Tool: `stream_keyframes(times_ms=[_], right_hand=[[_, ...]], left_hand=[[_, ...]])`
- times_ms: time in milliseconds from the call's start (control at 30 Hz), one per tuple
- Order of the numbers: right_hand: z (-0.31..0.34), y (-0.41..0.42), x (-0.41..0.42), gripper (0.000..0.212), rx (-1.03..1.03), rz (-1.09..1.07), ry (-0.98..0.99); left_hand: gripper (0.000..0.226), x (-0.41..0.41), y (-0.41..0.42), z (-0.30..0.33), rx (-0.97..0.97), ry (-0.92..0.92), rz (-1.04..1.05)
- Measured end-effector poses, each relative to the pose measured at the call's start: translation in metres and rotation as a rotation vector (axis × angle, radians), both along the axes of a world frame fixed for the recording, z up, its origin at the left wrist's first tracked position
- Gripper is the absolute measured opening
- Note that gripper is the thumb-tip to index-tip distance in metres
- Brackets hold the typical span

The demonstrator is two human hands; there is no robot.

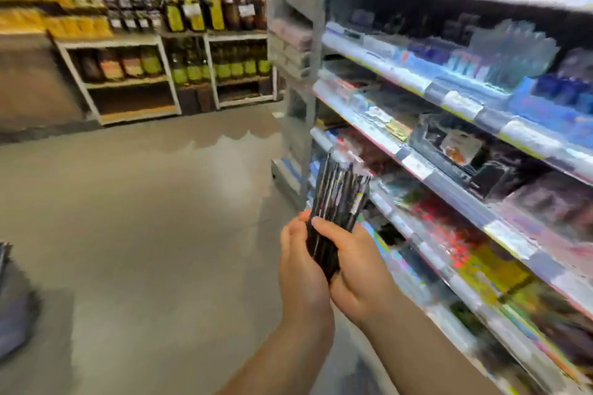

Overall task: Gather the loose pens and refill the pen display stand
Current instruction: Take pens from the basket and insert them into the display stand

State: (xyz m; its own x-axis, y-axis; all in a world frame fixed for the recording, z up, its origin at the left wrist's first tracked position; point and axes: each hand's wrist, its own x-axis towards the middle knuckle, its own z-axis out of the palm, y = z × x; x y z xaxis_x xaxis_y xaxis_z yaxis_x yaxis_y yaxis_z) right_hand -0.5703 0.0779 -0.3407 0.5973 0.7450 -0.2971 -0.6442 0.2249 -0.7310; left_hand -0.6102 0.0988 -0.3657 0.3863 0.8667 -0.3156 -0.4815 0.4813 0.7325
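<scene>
Between the two hands, a bundle of dark pens [337,202] stands nearly upright, its lower ends clasped by the curled left hand [301,269] and right hand [359,269], the free ends pointing up and away toward the blurred shelves [449,183] on the right, nearer the right hand.

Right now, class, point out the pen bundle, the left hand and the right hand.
pen bundle [343,189]: head view, upper part of the dark barrels.
left hand [301,279]: head view, back of the hand.
right hand [359,272]: head view, back of the hand.
</scene>
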Motion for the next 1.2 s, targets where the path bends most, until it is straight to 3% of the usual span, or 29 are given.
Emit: stream_keyframes(times_ms=[300,500,667,933,1200], right_hand=[[-0.006,0.157,-0.042,0.02,-0.004,0.234,0.103],[0.003,0.204,-0.003,0.024,-0.009,0.229,-0.046],[0.02,0.253,0.061,0.021,-0.02,0.179,-0.238],[0.057,0.363,0.179,0.011,0.008,0.058,-0.512],[0.121,0.455,0.288,0.01,0.04,0.027,-0.774]], left_hand=[[0.025,-0.07,0.145,0.009,-0.044,-0.13,0.08],[0.016,-0.043,0.234,0.024,-0.02,-0.084,-0.04],[0.021,0.022,0.305,0.046,0.275,0.112,-0.215],[0.031,0.132,0.421,0.11,0.636,0.313,-0.289],[0.033,0.227,0.509,0.177,0.868,0.233,-0.201]])
